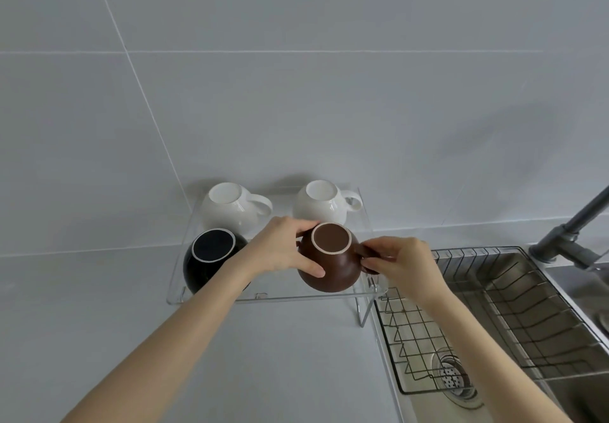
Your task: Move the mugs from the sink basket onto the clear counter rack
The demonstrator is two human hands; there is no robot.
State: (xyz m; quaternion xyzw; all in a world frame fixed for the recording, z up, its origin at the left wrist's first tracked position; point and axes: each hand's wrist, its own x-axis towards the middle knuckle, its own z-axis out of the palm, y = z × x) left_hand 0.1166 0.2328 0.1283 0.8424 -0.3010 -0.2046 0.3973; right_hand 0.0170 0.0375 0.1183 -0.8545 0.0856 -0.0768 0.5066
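A brown mug (333, 267) sits upside down at the front right of the clear counter rack (211, 297). My left hand (280, 248) cups its left side, thumb low on the body. My right hand (402, 261) pinches its handle on the right. A black mug (211, 254) is inverted at the rack's front left. Two white mugs (230, 206) (321, 203) stand inverted along the back. The wire sink basket (494, 310) in the sink to the right holds no mugs that I can see.
A grey faucet (573, 228) rises at the far right behind the steel sink (560, 284). The sink drain (454, 376) shows through the basket. Grey countertop spreads to the left and front of the rack; a tiled wall stands right behind it.
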